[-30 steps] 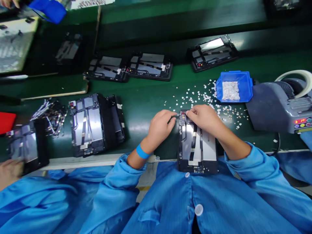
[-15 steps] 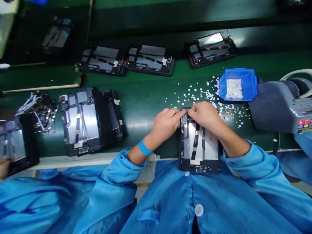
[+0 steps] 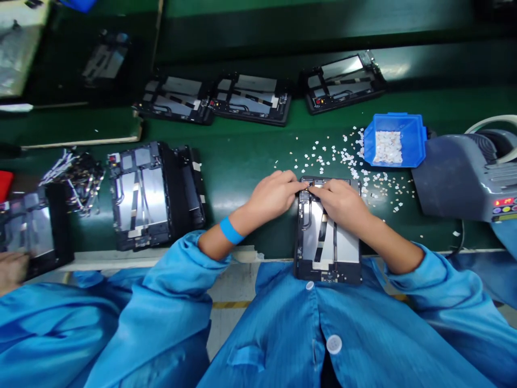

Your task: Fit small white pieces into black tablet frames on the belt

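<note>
An opened tablet (image 3: 328,237), its battery and dark flat cables exposed, lies in front of me at the bench edge. At its top left corner the fingertips of my left hand (image 3: 274,191) meet those of my right hand (image 3: 341,200), over small parts by the frame. Both hands are closed, index fingers pointing inward; anything pinched between the fingertips is too small to make out. My right hand covers part of the tablet's upper half. A blue band (image 3: 231,230) circles my left wrist.
Small white pieces (image 3: 350,159) lie scattered beyond the tablet, near a blue bin (image 3: 416,151) and a grey machine (image 3: 452,178). More opened tablets (image 3: 250,99) line the back. Left are stacked tablets (image 3: 141,199), tangled flat cables (image 3: 83,180) and another person's hand (image 3: 12,269).
My right hand has lowered and flattened, its index finger now stretched toward the corner. My left elbow has swung outward, the fingertips staying at the corner. A red object appears at the far left.
</note>
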A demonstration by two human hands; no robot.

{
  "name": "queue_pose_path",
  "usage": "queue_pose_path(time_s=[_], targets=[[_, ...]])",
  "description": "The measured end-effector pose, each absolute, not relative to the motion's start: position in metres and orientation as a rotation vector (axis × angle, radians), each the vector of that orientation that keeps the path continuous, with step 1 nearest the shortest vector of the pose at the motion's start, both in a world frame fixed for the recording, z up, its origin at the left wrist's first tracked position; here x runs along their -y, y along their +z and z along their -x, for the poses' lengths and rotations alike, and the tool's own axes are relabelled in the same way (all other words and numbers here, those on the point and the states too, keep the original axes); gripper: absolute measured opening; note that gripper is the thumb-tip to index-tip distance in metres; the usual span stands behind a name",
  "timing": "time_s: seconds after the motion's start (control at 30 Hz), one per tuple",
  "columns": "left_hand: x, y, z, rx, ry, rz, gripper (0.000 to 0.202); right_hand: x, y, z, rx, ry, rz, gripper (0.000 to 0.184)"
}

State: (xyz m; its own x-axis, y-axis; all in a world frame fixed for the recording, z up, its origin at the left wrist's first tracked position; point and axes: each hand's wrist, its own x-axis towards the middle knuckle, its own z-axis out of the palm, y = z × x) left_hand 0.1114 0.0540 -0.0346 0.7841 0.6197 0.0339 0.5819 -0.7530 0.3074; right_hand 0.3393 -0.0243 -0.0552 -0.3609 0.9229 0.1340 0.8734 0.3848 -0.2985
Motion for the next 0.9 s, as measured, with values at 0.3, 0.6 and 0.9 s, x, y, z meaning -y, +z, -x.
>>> queue_pose_path(time_s=[0.3,0.6,0.9], targets=[[-0.063,-0.022,-0.116,-0.974,0.271,-2.490,0.036,0.018,-0.047,-0.339,2.554,0.275,1.467,0.048],[-0.093,-0.045,-0.142,-1.189,0.273,-1.672,0.016,0.125,-0.008,-0.431,1.326,0.412,1.743,0.018],[-0.110,-0.042,-0.152,-1.264,0.122,-1.587,0.031,0.164,-0.054,-0.561,0.104,0.668,1.561,0.047]])
